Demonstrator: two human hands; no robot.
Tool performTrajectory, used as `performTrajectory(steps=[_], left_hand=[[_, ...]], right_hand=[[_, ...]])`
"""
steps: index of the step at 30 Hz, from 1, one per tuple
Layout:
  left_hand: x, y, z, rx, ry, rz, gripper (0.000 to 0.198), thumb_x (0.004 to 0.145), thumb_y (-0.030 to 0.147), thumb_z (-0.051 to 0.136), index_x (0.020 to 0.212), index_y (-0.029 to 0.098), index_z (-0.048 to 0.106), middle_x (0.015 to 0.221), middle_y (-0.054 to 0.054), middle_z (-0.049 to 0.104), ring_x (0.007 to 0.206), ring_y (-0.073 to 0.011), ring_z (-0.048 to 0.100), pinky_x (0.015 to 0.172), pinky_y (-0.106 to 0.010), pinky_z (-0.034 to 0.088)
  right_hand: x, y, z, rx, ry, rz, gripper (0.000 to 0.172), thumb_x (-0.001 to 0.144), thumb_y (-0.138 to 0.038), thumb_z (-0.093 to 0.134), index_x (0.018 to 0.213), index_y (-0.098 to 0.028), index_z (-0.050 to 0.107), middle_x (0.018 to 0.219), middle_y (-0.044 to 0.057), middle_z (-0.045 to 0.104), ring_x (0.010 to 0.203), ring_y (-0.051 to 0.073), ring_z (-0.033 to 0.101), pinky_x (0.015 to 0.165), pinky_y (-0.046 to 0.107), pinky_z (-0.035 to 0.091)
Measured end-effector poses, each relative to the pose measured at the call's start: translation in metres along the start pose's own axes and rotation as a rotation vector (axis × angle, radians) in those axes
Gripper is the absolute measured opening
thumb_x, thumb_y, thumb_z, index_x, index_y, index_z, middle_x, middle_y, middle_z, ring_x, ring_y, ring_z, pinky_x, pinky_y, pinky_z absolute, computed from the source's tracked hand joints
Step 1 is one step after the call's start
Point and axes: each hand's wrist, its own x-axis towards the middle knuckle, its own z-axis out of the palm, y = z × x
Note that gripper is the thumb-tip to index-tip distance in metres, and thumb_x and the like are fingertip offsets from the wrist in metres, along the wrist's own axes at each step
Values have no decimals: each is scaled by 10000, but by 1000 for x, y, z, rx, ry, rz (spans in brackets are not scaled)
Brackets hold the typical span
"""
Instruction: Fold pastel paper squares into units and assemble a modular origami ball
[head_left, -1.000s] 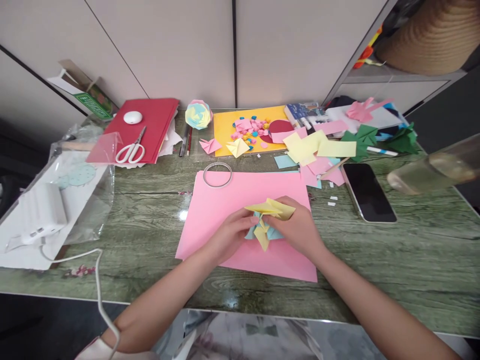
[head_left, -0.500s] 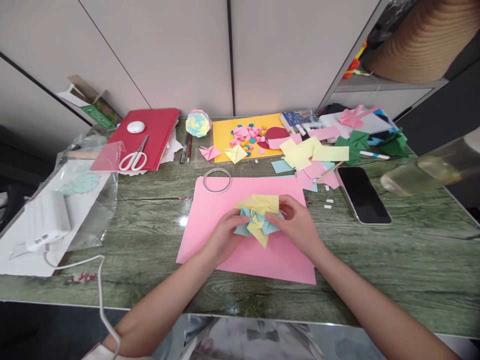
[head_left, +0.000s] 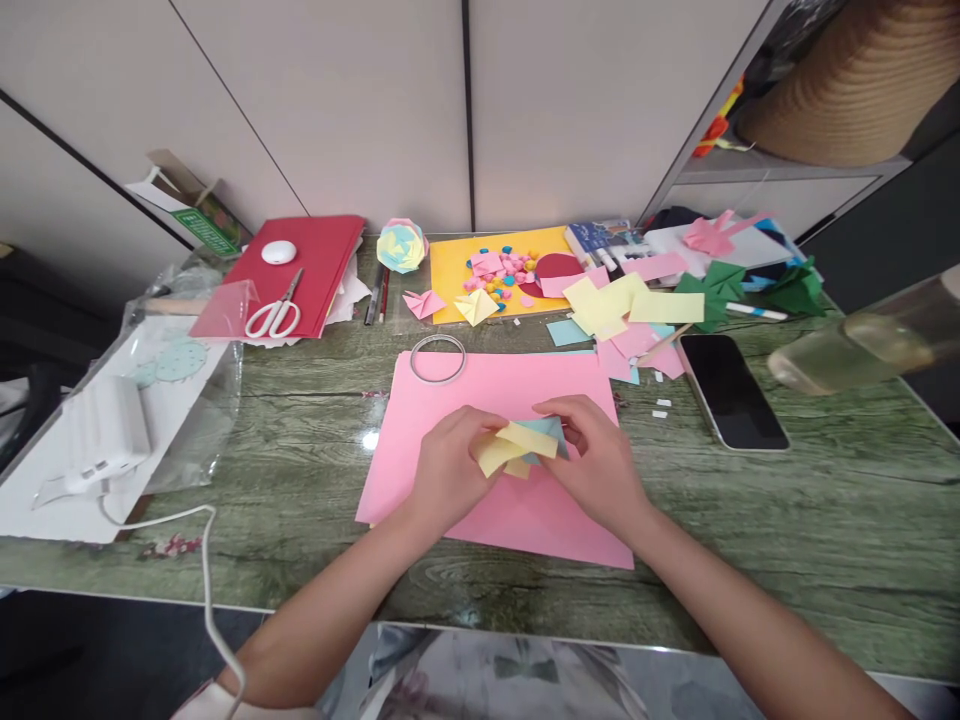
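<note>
Between my two hands is a folded origami piece (head_left: 525,443) of pale yellow and light blue paper, held up over the pink sheets. My left hand (head_left: 459,458) grips its left side, thumb and fingers closed on the yellow paper. On the other side, my right hand (head_left: 597,452) pinches the blue and yellow edge. Parts of the piece are hidden behind my fingers. Beneath lie the pink paper sheets (head_left: 420,480), with a silver ring (head_left: 438,380) resting on their far left corner.
White-handled scissors (head_left: 274,318) lie on a red folder (head_left: 315,262) at back left. A folded paper ball (head_left: 402,246) stands behind. Loose paper strips (head_left: 600,306) and a phone (head_left: 731,390) lie to the right, near a bottle (head_left: 847,350). A white cable (head_left: 206,580) trails at left.
The origami piece has been tipped over, so its star-like yellow and blue face no longer shows and its edge and flaps do. Both hands have turned with it and keep their hold.
</note>
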Motion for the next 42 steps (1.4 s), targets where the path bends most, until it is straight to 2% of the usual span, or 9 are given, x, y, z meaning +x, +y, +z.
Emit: performTrajectory(steps=[3,7,14,19,26,29,35,38,42], left_hand=[[-3,-4,2,236,80,180,193,713,156,585,900,202,598,789,-26,681,769,-194,624,761,-351,484],[-4,-5,4,303,176,387,208,732,179,598,936,206,574,774,-17,690,782,-176,633,852,-357,464],[-5,2,6,283,334,415,342,697,158,633,1022,220,548,755,-16,670,745,-175,602,816,-373,458],[-6,4,5,293,255,399,373,710,137,603,1062,224,517,667,4,635,671,-172,572,815,-373,432],[-8,-1,8,250,146,390,463,728,104,562,1164,234,474,764,-18,664,728,-182,583,842,-372,409],[-8,2,8,192,136,333,484,729,122,584,1180,237,452,798,-21,660,741,-187,581,787,-361,427],[-6,15,2,-229,-68,-38,578,690,89,565,1225,225,393,950,-33,612,886,-175,586,837,-335,462],[-5,15,3,-426,-68,-176,493,708,67,544,1162,223,434,896,-18,600,846,-149,599,802,-305,491],[-4,12,5,-478,-74,-228,430,708,57,554,1098,225,485,863,-13,604,833,-143,603,786,-295,504]], right_hand=[[-4,-2,2,-101,2,-122,329,693,-58,570,960,-251,581,963,38,581,896,188,580,695,307,512],[-8,1,5,-269,59,-347,248,721,-61,568,911,-218,591,997,72,579,926,192,571,800,343,476],[-9,-2,5,-531,286,-491,90,705,-172,658,745,-247,629,935,18,673,898,222,551,795,410,342],[-11,-6,4,-628,272,-526,139,712,-166,621,792,-279,636,972,3,677,934,234,530,814,421,307],[-11,-8,1,-607,176,-539,193,712,-150,609,850,-279,645,939,11,684,917,239,501,783,420,315],[-11,-6,0,-590,151,-548,196,700,-149,629,856,-266,650,909,13,689,895,242,492,761,418,320],[-5,-2,-4,-541,193,-443,176,651,-135,666,772,-262,662,849,11,685,860,241,487,758,421,315],[-3,0,-5,-543,166,-399,114,673,-183,679,751,-265,669,839,6,689,860,243,484,745,412,306],[-2,1,-5,-528,117,-384,50,739,-235,662,765,-277,672,783,-15,702,857,231,493,757,408,285]])
